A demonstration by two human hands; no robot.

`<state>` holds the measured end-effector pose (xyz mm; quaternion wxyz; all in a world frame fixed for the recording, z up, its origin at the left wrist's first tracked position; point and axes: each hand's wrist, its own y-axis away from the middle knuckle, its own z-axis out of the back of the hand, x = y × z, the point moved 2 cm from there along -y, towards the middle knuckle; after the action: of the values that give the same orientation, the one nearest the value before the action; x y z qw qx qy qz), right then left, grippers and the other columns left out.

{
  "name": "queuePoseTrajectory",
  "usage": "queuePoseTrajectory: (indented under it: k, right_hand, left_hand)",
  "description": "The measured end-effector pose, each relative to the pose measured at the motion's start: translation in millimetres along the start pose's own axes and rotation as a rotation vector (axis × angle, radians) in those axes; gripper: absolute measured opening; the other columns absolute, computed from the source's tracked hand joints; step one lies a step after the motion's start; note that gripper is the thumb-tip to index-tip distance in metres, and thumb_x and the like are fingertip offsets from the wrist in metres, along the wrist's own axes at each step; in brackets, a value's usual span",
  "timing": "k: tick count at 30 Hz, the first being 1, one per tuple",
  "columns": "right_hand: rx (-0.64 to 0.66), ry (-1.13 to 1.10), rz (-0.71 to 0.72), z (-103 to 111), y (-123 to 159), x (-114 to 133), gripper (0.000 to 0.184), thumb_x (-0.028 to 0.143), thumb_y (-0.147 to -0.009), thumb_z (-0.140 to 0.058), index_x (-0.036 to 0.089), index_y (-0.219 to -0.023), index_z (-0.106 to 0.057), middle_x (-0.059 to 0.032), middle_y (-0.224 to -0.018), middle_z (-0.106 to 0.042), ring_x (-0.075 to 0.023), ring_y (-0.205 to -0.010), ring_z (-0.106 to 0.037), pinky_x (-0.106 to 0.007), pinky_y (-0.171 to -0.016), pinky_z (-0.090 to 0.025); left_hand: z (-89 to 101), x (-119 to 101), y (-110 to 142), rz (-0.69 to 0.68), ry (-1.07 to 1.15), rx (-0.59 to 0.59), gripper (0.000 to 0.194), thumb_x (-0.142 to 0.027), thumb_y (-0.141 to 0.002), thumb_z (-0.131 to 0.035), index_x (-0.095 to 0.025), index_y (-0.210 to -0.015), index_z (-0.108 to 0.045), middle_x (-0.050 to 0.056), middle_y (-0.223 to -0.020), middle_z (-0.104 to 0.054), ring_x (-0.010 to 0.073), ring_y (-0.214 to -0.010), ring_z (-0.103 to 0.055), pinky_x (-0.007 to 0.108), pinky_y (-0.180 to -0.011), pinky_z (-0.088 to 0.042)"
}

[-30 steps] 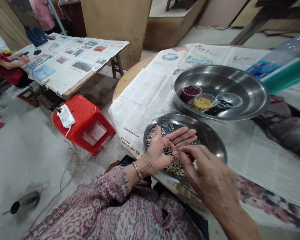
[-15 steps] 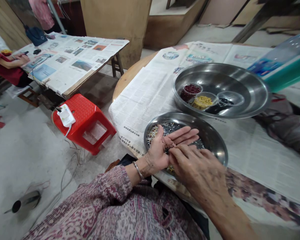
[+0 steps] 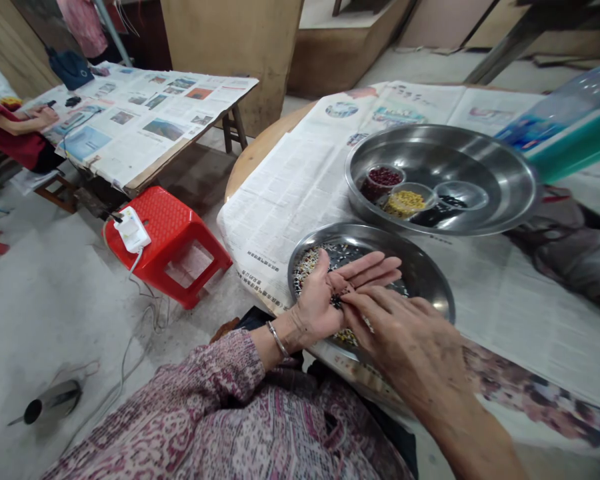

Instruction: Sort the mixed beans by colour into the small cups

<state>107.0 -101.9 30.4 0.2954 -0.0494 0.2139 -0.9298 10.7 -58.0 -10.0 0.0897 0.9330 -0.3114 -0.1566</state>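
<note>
My left hand (image 3: 330, 293) is palm up over the nearer steel bowl (image 3: 433, 280), thumb and fingers stretched out. Small black beans (image 3: 336, 301) lie in its palm. My right hand (image 3: 400, 327) reaches in from the right, thumb and fingertips pinched together against that palm beside the beans. Whatever the pinch holds is hidden. Below my hands, mixed white, black and yellow grains (image 3: 306, 267) cover the left and near side of the bowl.
Behind stands a larger steel basin (image 3: 510, 167) with clear cups of red beans (image 3: 384, 177), yellow grains (image 3: 406, 202) and black beans (image 3: 453, 202). A red stool (image 3: 175, 227) with a power strip (image 3: 133, 230) is left. A person in red (image 3: 10, 133) sits at another table.
My right hand has shifted slightly to the right along my left palm, and more of the black beans now shows. My left hand has barely moved.
</note>
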Motion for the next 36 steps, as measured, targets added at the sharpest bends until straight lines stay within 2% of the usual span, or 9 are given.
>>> queuePoseTrajectory:
  k: [6,14,20,22,24,27,30,33,36]
  right_hand:
    - [0.037,0.057,0.041,-1.0,-4.5,4.9,0.017,0.016,-0.09,-0.048,0.016,-0.084,-0.064,-0.006,-0.076,-0.063,-0.0205,-0.074,-0.052,-0.035,-0.072,-0.033]
    - [-0.065,-0.081,-0.081,-1.1,-0.4,-7.7,0.017,0.026,-0.095,-0.05,0.019,-0.085,-0.062,-0.0022,-0.081,-0.067,-0.0143,-0.067,-0.053,-0.03,-0.069,-0.037]
    - [-0.154,-0.266,-0.402,-2.9,19.5,-22.1,0.017,0.032,-0.092,-0.053,0.02,-0.086,-0.063,-0.0024,-0.08,-0.066,-0.0133,-0.066,-0.058,-0.027,-0.063,-0.041]
    - [-0.135,-0.197,-0.495,-9.9,31.8,-25.6,0.019,0.032,-0.092,-0.053,0.019,-0.084,-0.064,-0.0037,-0.077,-0.064,-0.0139,-0.063,-0.055,-0.028,-0.059,-0.038]
    - [-0.073,-0.086,-0.47,-19.6,42.8,-26.5,0.023,0.032,-0.092,-0.051,0.019,-0.081,-0.065,-0.0049,-0.075,-0.065,-0.0149,-0.061,-0.053,-0.029,-0.057,-0.034]
    - [-0.056,-0.004,-0.372,-33.8,54.4,-26.8,0.021,0.028,-0.092,-0.05,0.017,-0.089,-0.067,-0.0074,-0.084,-0.069,-0.0189,-0.074,-0.058,-0.031,-0.066,-0.039]
    - [-0.173,0.033,-0.365,-42.5,61.2,-29.2,0.019,0.026,-0.09,-0.054,0.016,-0.101,-0.067,-0.0097,-0.097,-0.071,-0.0222,-0.089,-0.061,-0.035,-0.079,-0.044]
    - [-0.29,-0.032,-0.346,-47.7,67.0,-30.8,0.017,0.028,-0.088,-0.061,0.017,-0.099,-0.066,-0.0089,-0.095,-0.071,-0.0214,-0.091,-0.062,-0.038,-0.088,-0.045]
    - [-0.354,-0.114,-0.337,-51.3,73.9,-29.8,0.013,0.028,-0.086,-0.065,0.019,-0.096,-0.065,-0.0058,-0.09,-0.072,-0.0207,-0.089,-0.064,-0.046,-0.1,-0.041]
  left_hand:
    - [0.7,1.7,-0.8,-0.02,-0.02,0.035,0.083,-0.064,-0.1,-0.013,-0.001,-0.143,-0.048,0.022,-0.153,-0.041,0.0279,-0.142,-0.043,0.041,-0.122,-0.026]
    - [6.3,1.7,-1.7,0.007,0.018,0.045,0.08,-0.066,-0.098,-0.021,-0.006,-0.134,-0.059,0.019,-0.152,-0.043,0.0286,-0.141,-0.043,0.042,-0.121,-0.028]
    - [5.2,-3.1,1.1,0.011,0.104,-0.002,0.073,-0.061,-0.1,-0.028,-0.004,-0.134,-0.058,0.02,-0.145,-0.052,0.0278,-0.136,-0.051,0.038,-0.113,-0.041]
    - [5.6,-5.8,1.6,0.002,0.147,-0.021,0.071,-0.059,-0.101,-0.029,-0.003,-0.133,-0.059,0.021,-0.141,-0.056,0.0277,-0.132,-0.055,0.037,-0.107,-0.048]
    - [7.1,-8.6,1.2,0.0,0.174,-0.087,0.065,-0.054,-0.103,-0.03,-0.003,-0.131,-0.06,0.021,-0.133,-0.062,0.0258,-0.127,-0.059,0.031,-0.097,-0.054]
    - [7.0,-12.2,-1.4,-0.013,0.185,-0.148,0.059,-0.048,-0.104,-0.032,-0.003,-0.125,-0.065,0.021,-0.129,-0.065,0.0251,-0.125,-0.061,0.026,-0.089,-0.056]
    - [2.1,-13.9,-5.0,-0.063,0.186,-0.073,0.06,-0.047,-0.104,-0.031,-0.002,-0.119,-0.068,0.022,-0.139,-0.057,0.0282,-0.13,-0.056,0.034,-0.101,-0.052]
    - [-1.4,-14.5,-7.7,-0.076,0.173,-0.069,0.058,-0.045,-0.104,-0.031,-0.003,-0.119,-0.067,0.022,-0.139,-0.057,0.028,-0.133,-0.053,0.036,-0.106,-0.049]
    - [-5.4,-18.8,-12.6,-0.062,0.164,-0.137,0.055,-0.043,-0.104,-0.032,-0.003,-0.119,-0.067,0.021,-0.127,-0.066,0.0259,-0.127,-0.059,0.033,-0.099,-0.053]
